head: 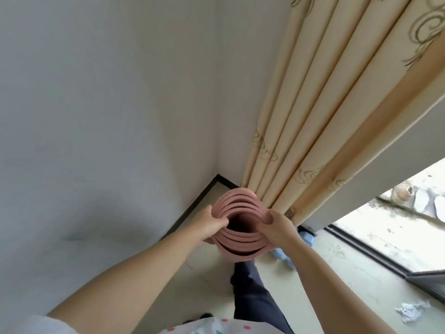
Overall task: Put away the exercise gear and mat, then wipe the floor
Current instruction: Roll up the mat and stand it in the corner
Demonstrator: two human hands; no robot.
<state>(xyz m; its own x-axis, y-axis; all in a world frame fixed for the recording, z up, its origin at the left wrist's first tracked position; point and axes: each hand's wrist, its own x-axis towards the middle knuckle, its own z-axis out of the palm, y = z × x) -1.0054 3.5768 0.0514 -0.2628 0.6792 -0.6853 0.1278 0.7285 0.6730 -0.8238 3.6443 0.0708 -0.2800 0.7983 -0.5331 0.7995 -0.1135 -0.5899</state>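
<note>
A rolled pink exercise mat (pixel 240 203) stands on end in the room's corner, seen from above so its spiral layers and dark hollow centre show. My left hand (pixel 212 221) grips the roll's left rim, thumb inside the layers. My right hand (pixel 274 227) grips the right rim, thumb hooked over the top edge. The mat's lower part is hidden behind its top and my hands.
White walls (pixel 108 116) meet at the corner with a black skirting board (pixel 192 203). A beige patterned curtain (pixel 325 104) hangs right beside the mat. A sliding door track (pixel 375 256) runs on the right. A crumpled white paper (pixel 409 310) lies on the floor; blue shoe covers (pixel 281 255) sit near my leg.
</note>
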